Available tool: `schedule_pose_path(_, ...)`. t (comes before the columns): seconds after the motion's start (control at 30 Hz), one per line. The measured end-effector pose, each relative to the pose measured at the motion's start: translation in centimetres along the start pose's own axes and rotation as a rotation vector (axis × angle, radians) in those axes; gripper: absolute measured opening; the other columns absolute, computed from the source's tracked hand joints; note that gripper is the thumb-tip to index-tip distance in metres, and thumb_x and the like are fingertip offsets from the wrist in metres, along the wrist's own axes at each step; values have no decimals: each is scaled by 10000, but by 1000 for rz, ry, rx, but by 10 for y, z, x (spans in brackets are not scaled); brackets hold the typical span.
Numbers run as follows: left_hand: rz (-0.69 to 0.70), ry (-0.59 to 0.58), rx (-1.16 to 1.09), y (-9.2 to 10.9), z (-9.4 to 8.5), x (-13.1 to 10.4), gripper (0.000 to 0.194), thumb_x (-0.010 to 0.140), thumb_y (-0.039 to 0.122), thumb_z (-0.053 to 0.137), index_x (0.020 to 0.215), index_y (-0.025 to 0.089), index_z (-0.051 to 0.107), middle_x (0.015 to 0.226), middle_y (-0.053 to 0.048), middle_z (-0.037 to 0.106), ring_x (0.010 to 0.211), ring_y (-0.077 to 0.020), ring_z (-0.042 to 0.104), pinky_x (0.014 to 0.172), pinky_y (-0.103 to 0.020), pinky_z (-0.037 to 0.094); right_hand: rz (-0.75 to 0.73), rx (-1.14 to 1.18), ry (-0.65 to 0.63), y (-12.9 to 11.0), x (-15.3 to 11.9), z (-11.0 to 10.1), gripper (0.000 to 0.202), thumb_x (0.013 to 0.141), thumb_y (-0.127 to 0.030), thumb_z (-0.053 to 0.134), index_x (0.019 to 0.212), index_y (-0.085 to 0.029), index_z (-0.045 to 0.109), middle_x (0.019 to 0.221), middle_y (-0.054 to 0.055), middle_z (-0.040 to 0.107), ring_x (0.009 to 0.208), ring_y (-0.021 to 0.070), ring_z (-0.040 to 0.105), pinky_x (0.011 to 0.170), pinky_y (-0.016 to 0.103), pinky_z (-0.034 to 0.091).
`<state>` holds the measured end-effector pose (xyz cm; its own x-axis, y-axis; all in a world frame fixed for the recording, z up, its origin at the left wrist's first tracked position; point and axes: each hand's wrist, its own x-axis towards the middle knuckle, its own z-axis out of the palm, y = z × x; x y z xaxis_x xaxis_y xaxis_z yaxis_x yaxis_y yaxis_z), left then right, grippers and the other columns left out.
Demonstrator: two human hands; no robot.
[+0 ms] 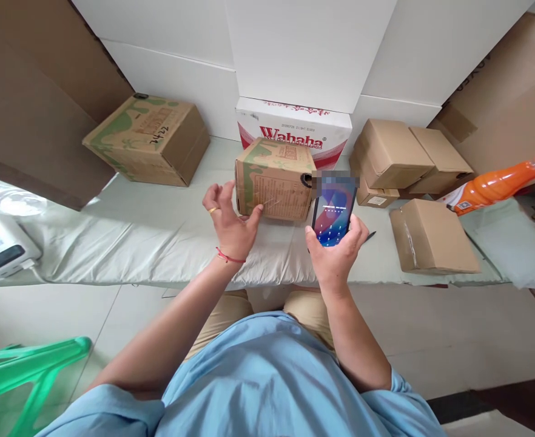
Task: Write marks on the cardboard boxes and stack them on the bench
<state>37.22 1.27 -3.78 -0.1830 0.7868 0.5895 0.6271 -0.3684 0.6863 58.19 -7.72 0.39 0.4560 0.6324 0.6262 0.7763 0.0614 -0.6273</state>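
A brown and green cardboard box [274, 188] stands at the middle of the covered table, in front of a white and red Wahaha carton [295, 124]. My left hand [232, 221], with a ring and a red string bracelet, is at the box's left side. Its fingers are apart, and the thumb lies at the lower front of the box. In my right hand [338, 252] is a black smartphone [333, 212], held upright just right of the box. Its lit screen shows a number keypad. A dark pen [368, 237] lies partly behind that hand.
Another green-printed box [151, 139] stands back left. Several plain boxes [435, 237] and an orange bottle [495, 185] are at the right. A white device [3, 249] sits on the table's left end. Below it is a green stool [35, 370]. White panels [295, 48] rise behind.
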Motion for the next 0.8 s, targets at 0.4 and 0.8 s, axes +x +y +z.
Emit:
schedule_pose_path(0.4, 149, -150, 180, 8, 6, -12, 457, 980, 233, 708, 1395, 424, 735, 1676, -92, 515, 1515, -379, 433, 1264, -624, 345, -65, 16, 2, -7, -1, -2, 808, 883, -558, 747, 1502, -216, 357, 1381, 194, 491, 1339, 353, 545, 1114, 616, 536)
schedule_pose_path(0.8, 127, -136, 185, 23, 1, -8, 406, 916, 365, 781, 1317, 426, 769, 1619, -93, 551, 1668, -408, 258, 1333, -725, 8, -83, 44, 3, -10, -3, -9, 826, 892, -564, 758, 1518, -213, 350, 1384, 200, 493, 1326, 353, 555, 1100, 607, 545)
